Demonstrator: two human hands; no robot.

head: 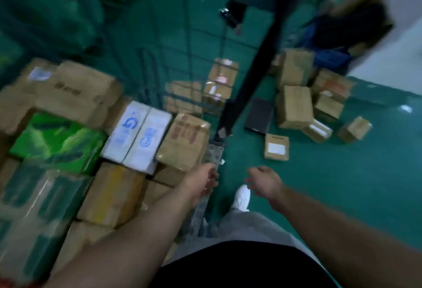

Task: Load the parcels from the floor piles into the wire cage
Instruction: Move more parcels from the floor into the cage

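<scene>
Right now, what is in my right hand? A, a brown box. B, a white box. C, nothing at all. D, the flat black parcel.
C: the right hand is open with loose fingers over the green floor and holds nothing. The brown boxes lie farther off on that floor.

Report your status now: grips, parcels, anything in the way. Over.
Left grip at wire cage rail, hold unclear. Right grip open, empty. Cardboard parcels on floor, not loaded; small labelled box nearest. Dark cage post stands beside the pile.
</scene>
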